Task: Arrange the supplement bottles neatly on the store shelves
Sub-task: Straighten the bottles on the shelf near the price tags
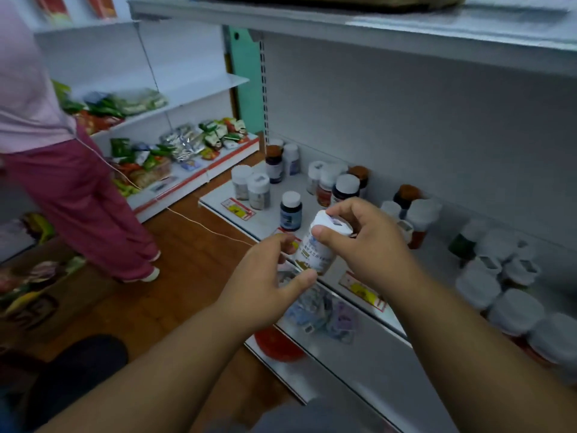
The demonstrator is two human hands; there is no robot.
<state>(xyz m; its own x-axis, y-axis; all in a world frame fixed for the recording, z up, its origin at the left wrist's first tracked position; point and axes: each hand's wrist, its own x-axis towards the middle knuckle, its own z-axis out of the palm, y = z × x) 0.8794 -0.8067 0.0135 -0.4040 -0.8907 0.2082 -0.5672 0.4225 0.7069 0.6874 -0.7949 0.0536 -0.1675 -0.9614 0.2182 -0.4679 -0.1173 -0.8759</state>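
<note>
Gripping a white bottle (315, 248), both hands (359, 245) hover over a grey shelf (268, 214) above wooden floor (187, 260).

**Materials and finishes**

Shelf (368, 345): painted metal, smooth, matt grey-white. Bottle (315, 250): glossy white plastic with a printed paper label. Caps (512, 307): white plastic, smooth. Dark bottles (291, 214): tinted, glossy. Floor (175, 270): wood-look, slight sheen. Packets (184, 142): shiny foil and plastic film. Trousers (78, 195): soft matt cloth.
</note>
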